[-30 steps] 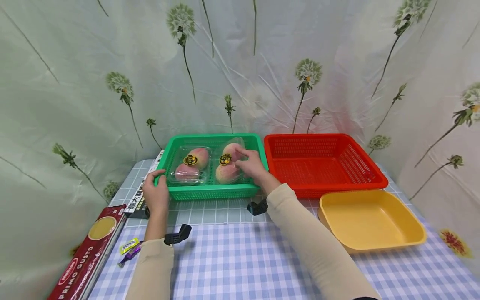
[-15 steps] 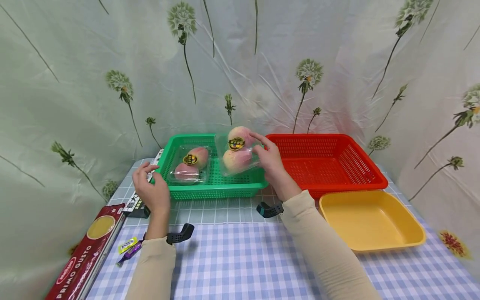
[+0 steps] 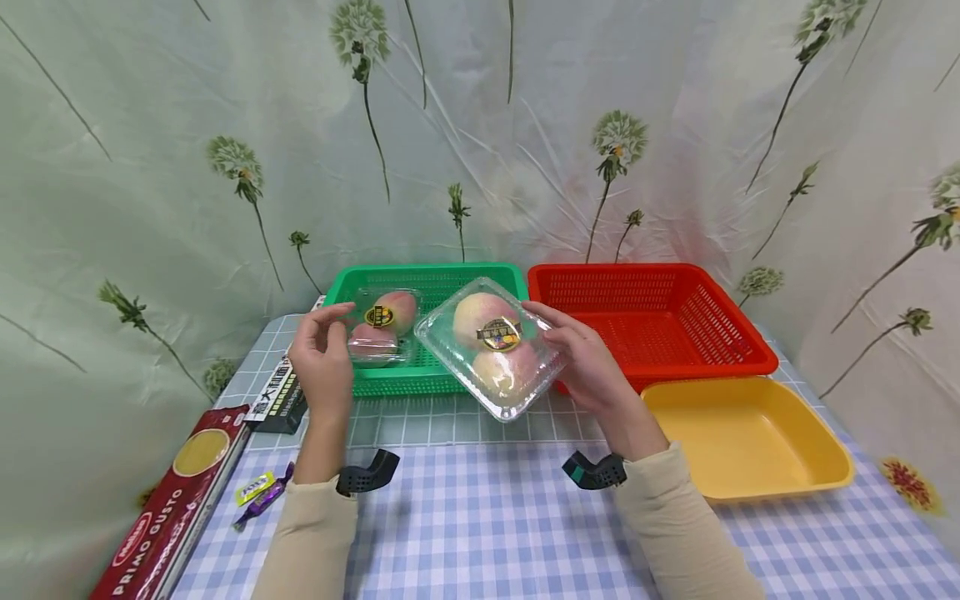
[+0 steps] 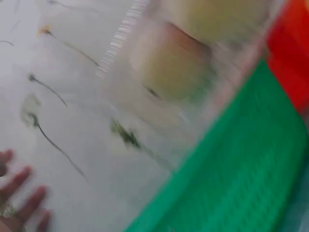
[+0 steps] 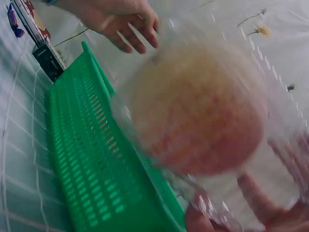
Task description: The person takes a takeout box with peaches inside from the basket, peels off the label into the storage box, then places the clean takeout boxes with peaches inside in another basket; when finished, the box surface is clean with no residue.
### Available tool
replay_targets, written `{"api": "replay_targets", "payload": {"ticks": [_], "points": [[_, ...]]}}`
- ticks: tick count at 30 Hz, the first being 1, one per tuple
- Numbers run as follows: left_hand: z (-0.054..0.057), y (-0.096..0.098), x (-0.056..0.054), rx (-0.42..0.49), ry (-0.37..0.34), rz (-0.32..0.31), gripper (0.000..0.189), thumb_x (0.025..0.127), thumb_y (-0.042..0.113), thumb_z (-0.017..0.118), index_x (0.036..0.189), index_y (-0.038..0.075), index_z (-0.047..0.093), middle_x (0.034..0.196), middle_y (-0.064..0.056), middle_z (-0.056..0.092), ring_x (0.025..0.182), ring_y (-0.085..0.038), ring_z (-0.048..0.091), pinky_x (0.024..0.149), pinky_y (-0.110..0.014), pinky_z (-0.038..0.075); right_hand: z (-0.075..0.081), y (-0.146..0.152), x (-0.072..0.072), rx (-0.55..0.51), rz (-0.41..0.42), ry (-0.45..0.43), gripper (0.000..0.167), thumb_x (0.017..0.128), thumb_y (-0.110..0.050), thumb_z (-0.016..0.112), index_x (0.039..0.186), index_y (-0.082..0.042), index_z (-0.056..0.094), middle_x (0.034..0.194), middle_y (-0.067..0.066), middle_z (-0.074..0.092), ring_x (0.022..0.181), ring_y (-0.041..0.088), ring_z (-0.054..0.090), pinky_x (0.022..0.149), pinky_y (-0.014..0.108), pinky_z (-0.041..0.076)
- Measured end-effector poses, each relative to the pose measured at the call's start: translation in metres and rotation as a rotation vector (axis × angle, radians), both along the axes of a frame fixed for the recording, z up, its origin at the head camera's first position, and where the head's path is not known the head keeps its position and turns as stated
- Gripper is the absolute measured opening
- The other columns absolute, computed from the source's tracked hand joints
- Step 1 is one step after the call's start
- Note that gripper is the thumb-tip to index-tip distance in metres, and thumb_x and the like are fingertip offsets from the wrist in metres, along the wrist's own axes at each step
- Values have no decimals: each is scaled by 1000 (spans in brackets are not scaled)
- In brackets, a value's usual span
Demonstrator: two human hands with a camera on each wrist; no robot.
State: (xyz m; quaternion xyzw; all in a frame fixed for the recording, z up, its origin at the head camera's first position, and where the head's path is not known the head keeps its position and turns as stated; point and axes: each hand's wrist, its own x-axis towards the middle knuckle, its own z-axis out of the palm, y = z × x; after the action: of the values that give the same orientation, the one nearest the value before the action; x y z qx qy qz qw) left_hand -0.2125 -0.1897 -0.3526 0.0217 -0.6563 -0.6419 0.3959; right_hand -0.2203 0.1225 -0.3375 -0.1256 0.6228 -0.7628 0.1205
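My right hand [image 3: 596, 371] holds a clear plastic box of two peaches [image 3: 498, 354] by its right side. The box is tilted and raised in front of the green basket [image 3: 408, 385], with a black and gold label across it. In the right wrist view a pinkish peach [image 5: 198, 111] shows large through the plastic, above the fingers [image 5: 256, 195]. My left hand [image 3: 322, 358] hovers over the basket's left end, its fingers loosely bent around nothing. Beside it a second clear box of peaches [image 3: 396, 312] lies inside the basket, partly covered by that hand.
A red basket [image 3: 611, 287] stands right of the green one, with a yellow tub [image 3: 742, 442] in front of it. Along the left edge lie a red pasta box [image 3: 176, 508], a black box [image 3: 281, 408] and two small wrapped sweets [image 3: 258, 493]. A flowered curtain hangs behind.
My right hand has lifted the right box of peaches out of the green basket, brought it nearer and tilted it. My left hand has let go of the basket's rim and risen.
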Motion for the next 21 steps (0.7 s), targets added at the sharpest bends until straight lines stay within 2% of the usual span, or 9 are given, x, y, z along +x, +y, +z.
{"api": "replay_targets", "payload": {"ticks": [4,7,10,13,17,21], "points": [[12,6,9,94,-76,-279,19,103,9,49,109,3,66,103,1,70,85,-12,71,80,-25,58,-6,16,9,81,129,33,46,99,-13,44,144,-18,53,152,6,43,133,32,42,91,41,57],[17,11,14,69,-121,-456,20,104,14,51,114,1,63,103,3,72,87,-13,72,80,-26,59,-12,24,13,150,200,83,42,99,-14,47,139,-16,59,147,2,50,133,30,42,94,43,54],[21,17,18,-33,-172,-589,26,104,20,53,120,1,61,106,8,72,91,-11,72,83,-26,58,-20,30,17,201,260,143,40,100,-13,47,138,-13,60,143,-3,55,132,23,45,99,37,51],[21,22,18,-140,-198,-692,27,104,21,53,122,2,61,109,7,72,95,-10,71,85,-27,58,-30,37,20,229,317,177,40,102,-12,46,139,-8,58,140,-4,59,128,17,50,97,32,51],[19,24,17,-265,-243,-850,29,104,19,51,129,5,59,119,-3,68,102,-16,71,92,-34,56,-45,44,21,265,361,186,39,103,-11,46,139,-2,56,141,2,58,125,15,53,97,32,51],[13,25,19,-489,-374,-1023,35,105,20,51,138,9,56,133,-14,63,113,-31,67,95,-41,54,-56,47,18,320,360,175,38,103,-13,49,138,0,57,146,14,53,126,16,50,99,31,49]]}}
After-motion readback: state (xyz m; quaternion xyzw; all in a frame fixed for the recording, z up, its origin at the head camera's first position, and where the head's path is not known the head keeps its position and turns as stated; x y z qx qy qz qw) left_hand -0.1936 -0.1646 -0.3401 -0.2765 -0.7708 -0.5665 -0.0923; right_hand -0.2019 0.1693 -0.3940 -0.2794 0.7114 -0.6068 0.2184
